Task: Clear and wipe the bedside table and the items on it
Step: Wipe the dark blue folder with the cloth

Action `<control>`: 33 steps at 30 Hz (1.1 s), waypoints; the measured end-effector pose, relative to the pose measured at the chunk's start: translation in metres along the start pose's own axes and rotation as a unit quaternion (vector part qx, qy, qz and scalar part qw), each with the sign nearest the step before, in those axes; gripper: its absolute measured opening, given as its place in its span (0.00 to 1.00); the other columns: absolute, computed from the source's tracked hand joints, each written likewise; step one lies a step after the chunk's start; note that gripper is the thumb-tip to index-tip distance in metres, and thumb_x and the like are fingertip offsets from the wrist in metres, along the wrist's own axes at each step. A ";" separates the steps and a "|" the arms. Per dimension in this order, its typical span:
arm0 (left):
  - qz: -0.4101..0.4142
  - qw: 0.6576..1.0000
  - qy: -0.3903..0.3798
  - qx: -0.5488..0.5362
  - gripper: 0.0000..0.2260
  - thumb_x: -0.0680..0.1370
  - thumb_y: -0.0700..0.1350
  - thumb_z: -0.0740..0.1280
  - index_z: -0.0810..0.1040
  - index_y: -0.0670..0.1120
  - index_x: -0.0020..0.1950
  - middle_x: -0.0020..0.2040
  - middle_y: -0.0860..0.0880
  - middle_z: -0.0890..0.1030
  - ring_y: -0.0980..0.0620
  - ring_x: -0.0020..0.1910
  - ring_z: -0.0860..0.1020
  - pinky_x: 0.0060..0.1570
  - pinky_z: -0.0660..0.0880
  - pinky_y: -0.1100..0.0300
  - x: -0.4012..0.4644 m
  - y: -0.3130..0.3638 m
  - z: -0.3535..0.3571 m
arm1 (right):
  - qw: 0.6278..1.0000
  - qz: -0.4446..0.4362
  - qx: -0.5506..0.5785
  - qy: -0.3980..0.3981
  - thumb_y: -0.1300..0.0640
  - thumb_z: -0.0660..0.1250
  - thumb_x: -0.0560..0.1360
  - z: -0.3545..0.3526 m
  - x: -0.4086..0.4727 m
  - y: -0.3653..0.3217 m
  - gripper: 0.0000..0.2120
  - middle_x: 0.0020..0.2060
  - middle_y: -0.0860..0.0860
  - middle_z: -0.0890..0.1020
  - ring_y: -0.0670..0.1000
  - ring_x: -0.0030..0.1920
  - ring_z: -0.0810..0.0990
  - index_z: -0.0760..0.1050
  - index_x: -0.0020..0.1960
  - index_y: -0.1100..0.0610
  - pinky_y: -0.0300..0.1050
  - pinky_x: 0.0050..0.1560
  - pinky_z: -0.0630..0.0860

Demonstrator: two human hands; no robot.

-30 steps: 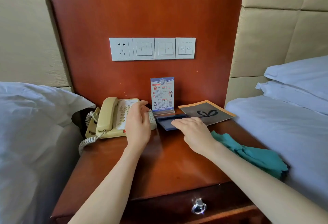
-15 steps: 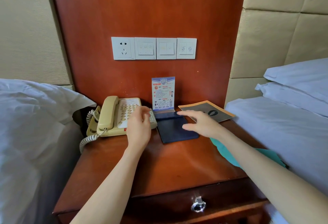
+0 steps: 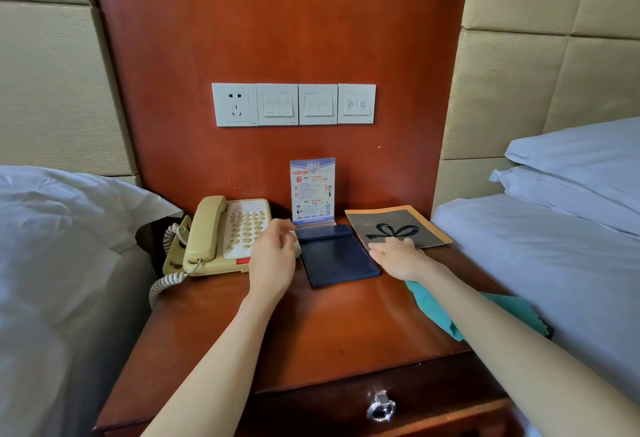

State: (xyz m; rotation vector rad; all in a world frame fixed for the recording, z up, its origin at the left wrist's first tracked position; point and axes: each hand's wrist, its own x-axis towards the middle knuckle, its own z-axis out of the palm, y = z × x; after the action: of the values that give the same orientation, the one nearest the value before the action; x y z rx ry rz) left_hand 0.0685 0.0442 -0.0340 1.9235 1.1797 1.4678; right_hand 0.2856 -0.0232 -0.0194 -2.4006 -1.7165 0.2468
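Note:
On the wooden bedside table stand a beige telephone, an upright printed card stand, a dark blue folder and a grey booklet with a bow drawing. My left hand hovers over the telephone's right edge, fingers loosely bent, holding nothing. My right hand lies flat with straight fingers on the booklet's near edge, right of the folder. A teal cloth lies at the table's right side, partly under my right forearm.
A white-sheeted bed flanks the table on the left and another bed with pillows on the right. A socket and switch panel sits on the wooden wall panel. A drawer with a metal knob is below the tabletop.
My right hand has left the dark blue folder and moved right onto the grey booklet. My left hand has stayed near the telephone's right edge.

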 end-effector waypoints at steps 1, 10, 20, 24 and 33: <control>-0.001 1.000 -0.001 0.000 0.09 0.80 0.39 0.58 0.74 0.53 0.49 0.47 0.50 0.81 0.50 0.48 0.78 0.45 0.69 0.59 0.000 0.000 0.000 | 1.000 -0.003 -0.002 -0.005 0.48 0.43 0.83 0.000 -0.002 0.001 0.22 0.74 0.53 0.61 0.58 0.73 0.58 0.58 0.75 0.47 0.58 0.71 0.56; -0.004 0.998 0.030 -0.046 0.09 0.79 0.38 0.58 0.76 0.50 0.51 0.46 0.52 0.81 0.57 0.44 0.77 0.45 0.68 0.62 -0.008 0.014 -0.015 | 0.993 0.030 -0.052 0.099 0.35 0.47 0.78 -0.006 -0.075 0.031 0.28 0.77 0.48 0.53 0.57 0.76 0.50 0.50 0.76 0.40 0.63 0.71 0.49; -0.088 0.993 0.066 -0.035 0.10 0.76 0.40 0.58 0.78 0.49 0.46 0.41 0.53 0.81 0.51 0.44 0.78 0.40 0.70 0.61 -0.032 0.012 -0.112 | 0.995 -0.094 0.032 0.025 0.48 0.46 0.83 0.035 -0.136 -0.033 0.23 0.77 0.47 0.52 0.48 0.77 0.48 0.54 0.77 0.47 0.49 0.74 0.45; -0.137 0.989 0.050 -0.014 0.10 0.74 0.40 0.60 0.81 0.48 0.43 0.42 0.48 0.83 0.48 0.42 0.79 0.45 0.74 0.54 -0.041 -0.010 -0.171 | 0.985 -0.167 0.031 0.013 0.52 0.47 0.83 0.055 -0.131 -0.100 0.23 0.77 0.50 0.54 0.51 0.77 0.51 0.55 0.77 0.53 0.50 0.75 0.46; -0.180 0.973 0.109 -0.090 0.13 0.76 0.37 0.60 0.80 0.49 0.38 0.42 0.49 0.83 0.51 0.40 0.78 0.43 0.71 0.58 -0.076 -0.052 -0.225 | 0.947 -0.306 0.044 -0.086 0.57 0.50 0.83 0.063 -0.104 -0.224 0.21 0.77 0.53 0.57 0.55 0.76 0.51 0.59 0.76 0.51 0.49 0.74 0.46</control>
State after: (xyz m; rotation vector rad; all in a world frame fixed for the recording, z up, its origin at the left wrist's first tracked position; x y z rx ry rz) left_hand -0.1648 -0.0239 -0.0401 1.3682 1.3560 1.5482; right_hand 0.0318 -0.0473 -0.0237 -1.7092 -2.3644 0.4319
